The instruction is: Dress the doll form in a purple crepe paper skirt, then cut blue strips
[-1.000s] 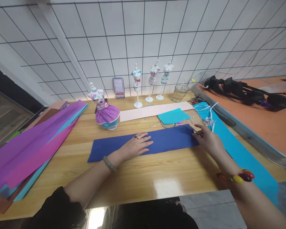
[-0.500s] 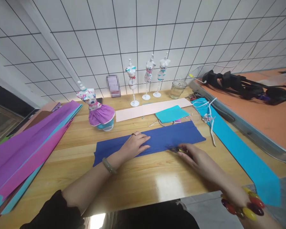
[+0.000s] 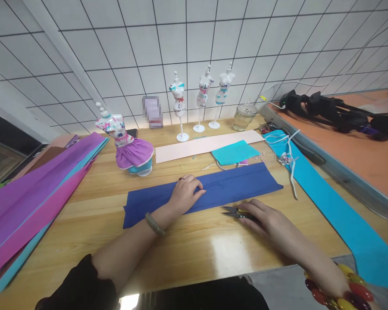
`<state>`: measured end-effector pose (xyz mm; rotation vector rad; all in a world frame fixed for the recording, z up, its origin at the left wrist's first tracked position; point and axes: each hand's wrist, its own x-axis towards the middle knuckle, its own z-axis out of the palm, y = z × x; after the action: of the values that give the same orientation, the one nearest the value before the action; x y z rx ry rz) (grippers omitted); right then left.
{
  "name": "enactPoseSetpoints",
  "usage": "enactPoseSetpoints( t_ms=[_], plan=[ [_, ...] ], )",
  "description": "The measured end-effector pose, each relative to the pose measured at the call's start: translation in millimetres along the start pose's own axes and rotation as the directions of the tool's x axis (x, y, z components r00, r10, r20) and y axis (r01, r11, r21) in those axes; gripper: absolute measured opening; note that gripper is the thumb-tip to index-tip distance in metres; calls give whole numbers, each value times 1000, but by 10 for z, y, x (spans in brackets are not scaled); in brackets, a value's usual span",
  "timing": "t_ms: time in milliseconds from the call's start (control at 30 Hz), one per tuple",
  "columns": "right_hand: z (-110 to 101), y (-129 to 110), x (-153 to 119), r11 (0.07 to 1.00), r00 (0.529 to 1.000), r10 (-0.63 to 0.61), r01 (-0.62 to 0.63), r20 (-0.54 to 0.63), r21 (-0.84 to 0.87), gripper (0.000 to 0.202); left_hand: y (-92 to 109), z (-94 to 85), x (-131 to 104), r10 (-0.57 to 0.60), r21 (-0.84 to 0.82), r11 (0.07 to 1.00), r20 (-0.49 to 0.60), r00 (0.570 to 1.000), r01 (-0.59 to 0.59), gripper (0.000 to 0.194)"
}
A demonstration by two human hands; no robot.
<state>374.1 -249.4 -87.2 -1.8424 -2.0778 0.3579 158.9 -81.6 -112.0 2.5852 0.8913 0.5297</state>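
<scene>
A long strip of dark blue fabric (image 3: 239, 185) lies across the table in front of me, with faint creases along it. My left hand (image 3: 186, 194) is on the middle of the strip, its fingers curled and the thumb and forefinger pinching the cloth. Just below the strip's near edge, my right hand (image 3: 261, 217) is closed around a pair of thread snips (image 3: 233, 212). Their dark blades are apart and point left, off the fabric. Yellow shows on the snips' handle, which my fingers partly cover.
Mini dress forms (image 3: 180, 101) stand along the tiled wall, one wearing a purple skirt (image 3: 134, 153). A glass (image 3: 245, 117), a pale pink strip (image 3: 187, 148) and a turquoise piece (image 3: 235, 153) lie beyond. Folded fabrics (image 3: 45, 185) are at left; a bright blue strip (image 3: 330, 193) at right.
My left hand's fingers have gone from stretched flat to curled in a pinch on the fabric. My right hand has drawn the snips back from the strip's near edge, toward me.
</scene>
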Motion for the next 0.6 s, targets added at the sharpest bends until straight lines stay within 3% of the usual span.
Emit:
enactPoseSetpoints(
  t_ms=[267, 600],
  plan=[
    [-44, 68, -8, 998, 1000, 6, -5, 14, -59, 29, -24, -16, -3, 29, -196, 980, -18, 999, -32, 13],
    [-82, 222, -104, 998, 999, 27, -26, 19, -62, 31, -50, -9, -1, -43, -332, 943, -17, 999, 34, 14]
  ],
)
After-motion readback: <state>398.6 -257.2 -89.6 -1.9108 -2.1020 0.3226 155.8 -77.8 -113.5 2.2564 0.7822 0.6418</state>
